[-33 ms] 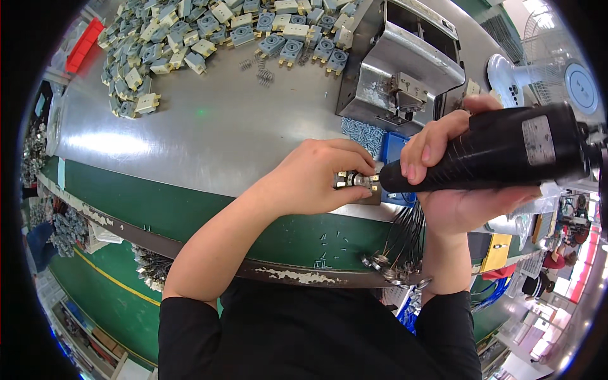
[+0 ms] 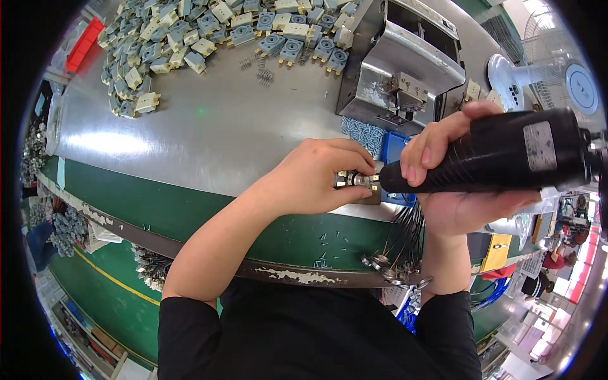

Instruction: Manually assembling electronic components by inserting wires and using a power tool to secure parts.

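Observation:
Thumb and fingers of my left hand (image 2: 323,177) pinch a small round metal part with brass-coloured tabs (image 2: 354,180) at the bench's front edge. My right hand (image 2: 443,158) is wrapped round a black electric screwdriver (image 2: 500,152), held slanting with its nose toward the left. That nose sits right by the pinched part; its bit is hidden, so I cannot tell whether it touches. Just behind lie a pile of small screws (image 2: 362,137) and a blue tray (image 2: 395,147), partly covered by my right hand.
Grey-and-cream switch blocks (image 2: 240,31) are heaped at the back left, with loose springs (image 2: 263,75) beside them. A metal fixture (image 2: 411,63) stands at the back right. Loose screws (image 2: 326,244) lie on the green strip nearer me, beside black wires with metal ends (image 2: 386,266).
The rear end of the screwdriver has dropped very slightly, and my right hand has shifted a little with it. My left hand has not visibly moved.

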A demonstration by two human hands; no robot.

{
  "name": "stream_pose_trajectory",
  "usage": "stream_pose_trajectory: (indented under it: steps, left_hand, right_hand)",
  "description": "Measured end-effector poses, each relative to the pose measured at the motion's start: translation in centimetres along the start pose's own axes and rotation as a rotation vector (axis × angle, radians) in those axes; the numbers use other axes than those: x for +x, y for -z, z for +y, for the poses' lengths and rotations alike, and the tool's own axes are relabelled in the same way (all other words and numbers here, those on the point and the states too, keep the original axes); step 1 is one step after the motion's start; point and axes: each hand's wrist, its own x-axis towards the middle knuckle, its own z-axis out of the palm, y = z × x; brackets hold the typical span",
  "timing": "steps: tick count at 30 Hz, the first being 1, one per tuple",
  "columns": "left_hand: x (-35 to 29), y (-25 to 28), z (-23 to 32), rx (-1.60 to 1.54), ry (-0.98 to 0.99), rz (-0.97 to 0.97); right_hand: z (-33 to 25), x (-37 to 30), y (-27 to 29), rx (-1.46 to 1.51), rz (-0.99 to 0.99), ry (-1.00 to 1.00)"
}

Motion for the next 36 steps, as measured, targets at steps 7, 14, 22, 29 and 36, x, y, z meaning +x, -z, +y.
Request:
stream_pose_trajectory:
  steps: [7, 14, 22, 29, 36]
  left_hand:
    - [0.0, -0.1, -0.2, -0.02, -0.005, 0.016]
    - [-0.1, -0.2, -0.2, -0.003, -0.033, 0.025]
    - [0.0, 0.0, -0.2, 0.021, -0.034, 0.017]
    - [0.2, 0.1, 0.2, 0.02, -0.055, 0.001]
    - [0.2, 0.1, 0.4, -0.013, -0.014, -0.008]
  right_hand:
    - [1.8, -0.5, 0.5, 0.337, -0.185, 0.213]
    - [2.1, -0.6, 0.8, 0.298, -0.255, 0.25]
    - [-0.2, 0.0, 0.7, 0.151, -0.157, 0.074]
    - [-1.5, 6.8, 4.5, 0.278, -0.062, 0.387]
    - [-0.6, 8.4, 3.1, 0.038, 0.207, 0.293]
